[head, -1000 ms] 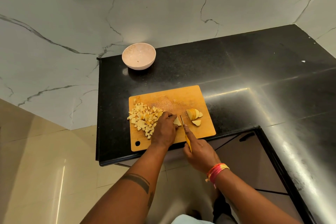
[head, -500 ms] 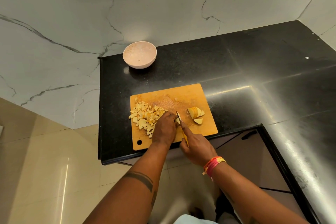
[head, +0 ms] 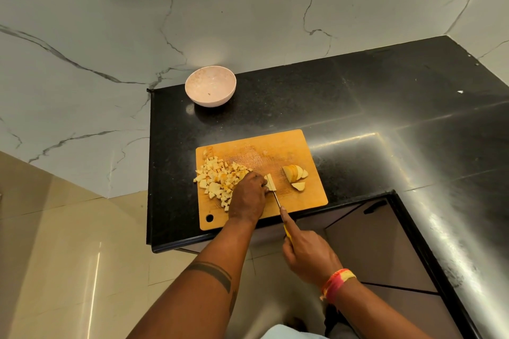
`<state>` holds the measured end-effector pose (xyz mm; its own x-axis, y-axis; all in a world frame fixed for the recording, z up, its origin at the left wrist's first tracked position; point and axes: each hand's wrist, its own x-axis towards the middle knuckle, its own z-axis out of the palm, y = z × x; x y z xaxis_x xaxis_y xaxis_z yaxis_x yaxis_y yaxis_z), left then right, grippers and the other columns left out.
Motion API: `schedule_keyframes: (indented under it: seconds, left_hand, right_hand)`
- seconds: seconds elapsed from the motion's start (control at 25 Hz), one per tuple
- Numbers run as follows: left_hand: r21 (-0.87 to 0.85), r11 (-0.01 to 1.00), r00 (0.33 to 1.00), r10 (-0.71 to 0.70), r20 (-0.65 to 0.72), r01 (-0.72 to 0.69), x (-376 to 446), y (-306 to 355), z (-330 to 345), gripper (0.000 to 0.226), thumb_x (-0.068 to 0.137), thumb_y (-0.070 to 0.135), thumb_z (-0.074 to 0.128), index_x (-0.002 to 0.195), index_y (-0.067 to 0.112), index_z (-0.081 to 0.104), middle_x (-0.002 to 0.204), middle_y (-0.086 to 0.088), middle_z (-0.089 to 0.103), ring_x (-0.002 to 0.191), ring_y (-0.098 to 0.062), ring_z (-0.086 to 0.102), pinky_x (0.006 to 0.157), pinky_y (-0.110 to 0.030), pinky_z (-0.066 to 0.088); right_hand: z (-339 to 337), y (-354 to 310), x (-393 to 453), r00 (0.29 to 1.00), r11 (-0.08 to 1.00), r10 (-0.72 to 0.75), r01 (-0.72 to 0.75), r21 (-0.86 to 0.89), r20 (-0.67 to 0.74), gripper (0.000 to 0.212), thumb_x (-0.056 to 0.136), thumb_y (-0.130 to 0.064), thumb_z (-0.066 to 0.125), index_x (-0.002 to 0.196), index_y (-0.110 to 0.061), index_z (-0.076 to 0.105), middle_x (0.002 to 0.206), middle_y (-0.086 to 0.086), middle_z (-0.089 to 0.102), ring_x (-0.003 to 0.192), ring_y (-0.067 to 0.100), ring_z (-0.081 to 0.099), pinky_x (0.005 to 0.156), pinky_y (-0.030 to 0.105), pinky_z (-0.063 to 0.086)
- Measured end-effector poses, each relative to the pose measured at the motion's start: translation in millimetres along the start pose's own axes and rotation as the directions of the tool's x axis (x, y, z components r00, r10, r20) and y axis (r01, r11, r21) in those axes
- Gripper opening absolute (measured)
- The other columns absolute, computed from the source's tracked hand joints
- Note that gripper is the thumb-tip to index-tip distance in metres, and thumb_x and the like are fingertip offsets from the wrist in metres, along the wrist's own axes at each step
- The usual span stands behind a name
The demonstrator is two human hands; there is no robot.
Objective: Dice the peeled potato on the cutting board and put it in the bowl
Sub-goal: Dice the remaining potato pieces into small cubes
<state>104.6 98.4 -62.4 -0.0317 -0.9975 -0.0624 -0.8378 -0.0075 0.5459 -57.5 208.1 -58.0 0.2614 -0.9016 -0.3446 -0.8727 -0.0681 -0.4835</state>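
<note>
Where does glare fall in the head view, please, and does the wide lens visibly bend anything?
In the head view, bright glare streaks cross the black countertop right of the cutting board and along its near-right edge; the floor tiles also reflect light. The wide lens splays the counter edges outward. The diced potato, knife and bowl are evenly lit and fairly sharp.

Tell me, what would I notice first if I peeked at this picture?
Two hands at work on the orange board near the counter's front edge: the left hand holds a potato piece while the right hand cuts it with a knife. A heap of cubes lies on the board's left, bigger slices on its right. Behind, a pink bowl holds no potato.
</note>
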Motion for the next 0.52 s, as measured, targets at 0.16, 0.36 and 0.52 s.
schedule_keyframes:
  seconds: [0.16,0.36,0.52]
  left_hand:
    - [0.02,1.0,1.0,-0.014,-0.006,0.014,-2,1,-1,0.016,0.094,0.013,0.065,0.107,0.01,0.073,0.111,-0.001,0.064,0.096,-0.016,0.062,0.076,-0.019,0.042]
    - [0.044,0.998,0.999,-0.036,-0.03,0.037,-5,4,-2,0.012,0.095,0.012,0.061,0.101,0.012,0.072,0.103,0.0,0.063,0.09,-0.016,0.06,0.071,-0.023,0.043]
    - [0.07,0.997,0.999,-0.026,-0.035,0.029,-4,5,-4,0.012,0.096,0.012,0.058,0.095,0.014,0.07,0.098,0.001,0.062,0.086,-0.018,0.059,0.067,-0.026,0.041]
  right_hand:
    - [-6,-5,1,0.999,1.0,-0.018,0.018,0.017,-0.036,0.075,0.1,-0.034,0.036,0.158,-0.037,-0.011,0.069,-0.002,0.058,0.057,0.014,0.054,0.054,0.039,0.046]
    - [-17,-20,34,0.999,0.999,-0.03,0.031,0.029,-0.04,0.072,0.1,-0.033,0.041,0.161,-0.032,0.003,0.074,0.002,0.056,0.063,0.02,0.054,0.057,0.039,0.042]
    - [-22,-22,52,1.0,0.999,-0.031,0.031,0.045,-0.001,0.072,0.099,-0.03,0.043,0.161,-0.031,0.007,0.07,0.004,0.054,0.059,0.02,0.051,0.056,0.037,0.041]
